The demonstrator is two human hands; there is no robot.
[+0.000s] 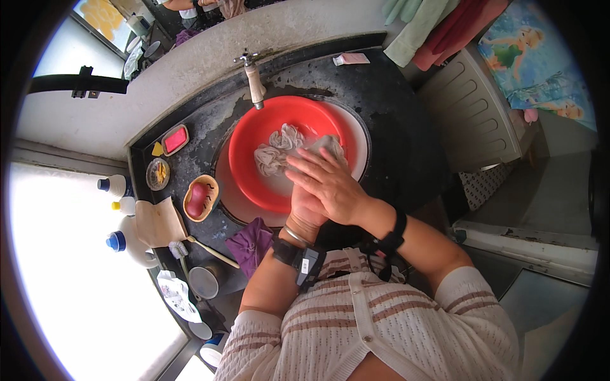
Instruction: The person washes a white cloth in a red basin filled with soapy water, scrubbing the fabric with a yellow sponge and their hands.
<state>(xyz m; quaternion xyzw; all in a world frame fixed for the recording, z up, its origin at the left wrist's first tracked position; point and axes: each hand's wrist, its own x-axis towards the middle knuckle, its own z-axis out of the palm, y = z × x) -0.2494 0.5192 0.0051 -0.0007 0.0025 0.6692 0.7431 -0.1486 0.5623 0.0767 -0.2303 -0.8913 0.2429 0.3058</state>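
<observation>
A red plastic basin [240, 159] sits in the round white sink [358, 138]. Wet, crumpled pale cloths [270, 159] lie in cloudy water inside it. Another greyish cloth [332, 144] is against the basin's right inner side, partly behind my fingers. Over the near part of the basin, my right hand [329, 188] rests across my left hand [307, 209], palm against palm. The right fingers are extended and slightly apart. Most of the left fingers are hidden beneath, so their pose does not show. I see nothing held between the hands.
A metal tap [255, 83] juts out above the basin. Along the left counter are a soap dish with pink soap [175, 140], a tan dish with a reddish soap bar [197, 200], a purple cloth [251, 245], a brush [178, 250] and a metal cup [204, 282].
</observation>
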